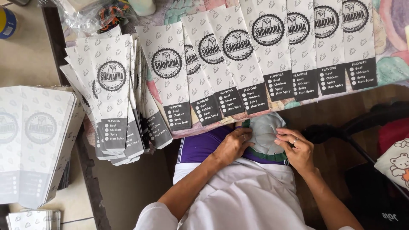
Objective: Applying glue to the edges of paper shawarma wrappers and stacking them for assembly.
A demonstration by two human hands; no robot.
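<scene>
Cloth pad [263, 135], pale grey-green with a dark green edge, lies in my lap at lower centre of the frame, just below the table's near edge and partly tucked under the overhanging paper sleeves. My left hand [232, 144] presses on its left edge with the fingers curled over the rim; my right hand [297, 147], ring on one finger, pinches its right edge between thumb and fingertips. Both hands are closed on the cloth, one at each side. To handle it well, I judge that the two grips should stay level and pull evenly, so the cloth stays flat and does not snag the sleeve ends just above it.

Above the pad, a row of long white paper sleeves [255, 59], each with a round black emblem and a dark band at the lower end, is fanned in overlap across the upper half of the frame, running from centre to upper right. A thicker stack of the same sleeves [111, 93] sits at left centre, spread like a hand of cards. A blurred bundle of folded ones [36, 136] stands at far left. They rest on a table with a floral cover [394, 51], visible at upper right. Crumpled clear plastic [91, 15] lies at upper left. At right, a dark bag strap [341, 130] crosses a brown wooden floor [332, 106].
</scene>
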